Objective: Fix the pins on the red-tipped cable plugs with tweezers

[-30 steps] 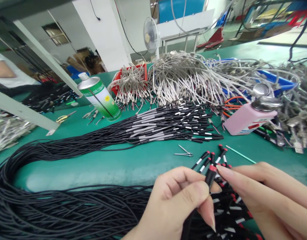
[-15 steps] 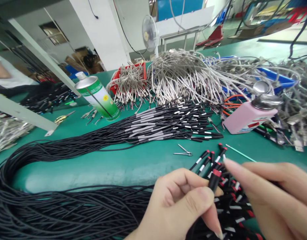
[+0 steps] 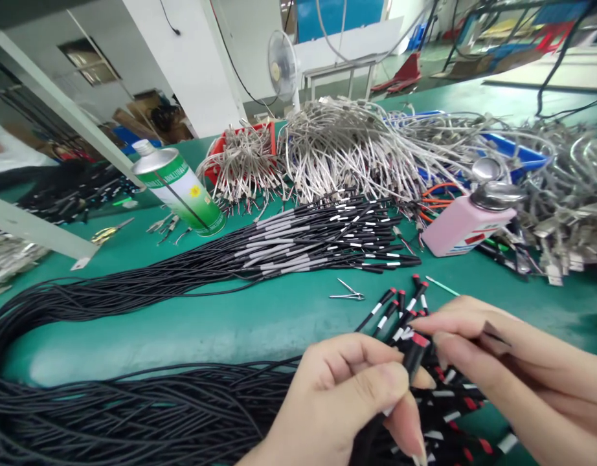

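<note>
My left hand [image 3: 357, 382] is closed, thumb and fingers pinching a black cable end [image 3: 416, 357] whose red tip points up. Close beside that tip, my right hand [image 3: 512, 369] has its thumb and index finger drawn together. A small dark sliver [image 3: 495, 334] shows between the right fingers, but I cannot make out what it is. Under and behind both hands lies a bundle of black cable ends [image 3: 376, 310] with red tips and white bands, partly hidden by the hands.
Long black cables [image 3: 133, 408] curve round the left side to grey-sleeved ends [image 3: 289, 243]. Tweezers [image 3: 347, 294] and a green stick [image 3: 441, 286] lie nearby. Behind stand a green can [image 3: 186, 191], a pink bottle [image 3: 466, 226], a red bin [image 3: 272, 139] and heaped white cables [image 3: 347, 149].
My right hand has turned and its thumb and index finger have come together near the red tip. The left hand still holds the cable end. The whole view has shifted slightly.
</note>
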`<control>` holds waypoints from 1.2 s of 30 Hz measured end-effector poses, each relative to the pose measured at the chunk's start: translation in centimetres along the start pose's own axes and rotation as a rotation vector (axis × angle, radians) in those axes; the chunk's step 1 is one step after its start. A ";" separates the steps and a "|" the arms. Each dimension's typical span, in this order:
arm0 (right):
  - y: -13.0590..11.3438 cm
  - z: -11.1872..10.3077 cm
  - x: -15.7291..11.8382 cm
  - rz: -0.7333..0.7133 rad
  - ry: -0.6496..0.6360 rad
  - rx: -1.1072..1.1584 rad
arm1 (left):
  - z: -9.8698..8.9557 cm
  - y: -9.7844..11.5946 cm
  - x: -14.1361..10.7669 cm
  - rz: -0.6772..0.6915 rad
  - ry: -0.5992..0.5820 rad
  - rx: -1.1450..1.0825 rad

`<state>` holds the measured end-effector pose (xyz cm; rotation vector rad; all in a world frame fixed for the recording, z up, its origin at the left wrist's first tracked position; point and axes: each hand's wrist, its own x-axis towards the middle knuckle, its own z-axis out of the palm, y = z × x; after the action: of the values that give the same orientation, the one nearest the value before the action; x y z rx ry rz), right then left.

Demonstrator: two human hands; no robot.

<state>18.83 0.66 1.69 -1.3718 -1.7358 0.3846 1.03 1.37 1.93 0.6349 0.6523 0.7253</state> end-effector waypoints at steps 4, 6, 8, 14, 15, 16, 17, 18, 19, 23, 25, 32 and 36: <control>0.1 0.1 -0.2 0.002 -0.125 0.084 | 0.2 -0.1 0.1 -0.045 0.059 0.038; 0.1 0.1 -0.1 -0.008 -0.140 0.074 | 0.4 0.0 0.1 -0.061 0.079 0.103; 0.0 0.1 -0.1 -0.041 -0.163 0.066 | 0.6 0.1 0.2 -0.057 0.134 0.185; -0.8 0.7 -0.2 -0.038 -0.055 -0.032 | 0.9 0.5 0.3 -0.042 0.141 0.116; -0.8 0.8 -0.2 -0.035 -0.031 -0.050 | 0.8 0.6 0.3 -0.035 0.119 0.083; -0.9 0.9 -0.3 -0.039 -0.016 -0.058 | 0.8 0.6 0.2 -0.020 0.104 0.060; -0.9 0.9 -0.3 -0.047 -0.010 -0.059 | 0.7 0.6 0.2 -0.001 0.090 0.047; -0.8 1.0 -0.3 -0.058 -0.010 -0.054 | 0.6 0.6 0.1 0.020 0.075 0.040; -0.8 0.9 -0.4 -0.067 -0.013 -0.046 | 0.5 0.6 0.1 0.041 0.059 0.037; 0.0 0.4 -0.5 -0.114 -0.060 -0.001 | 0.0 0.4 0.0 0.091 0.015 0.041; 0.6 0.0 -0.7 -0.162 -0.133 0.027 | -0.1 0.4 0.0 0.114 0.006 0.041; 1.5 -0.4 -1.0 -0.330 -0.236 -0.008 | -0.1 0.5 -0.1 0.152 0.018 0.038; 0.9 -0.1 -1.0 -0.304 -0.190 -0.049 | 0.0 0.6 -0.1 0.143 0.047 0.037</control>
<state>19.48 -0.01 0.69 -1.1096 -2.0862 0.3111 0.73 1.61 2.41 0.7053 0.6697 0.8644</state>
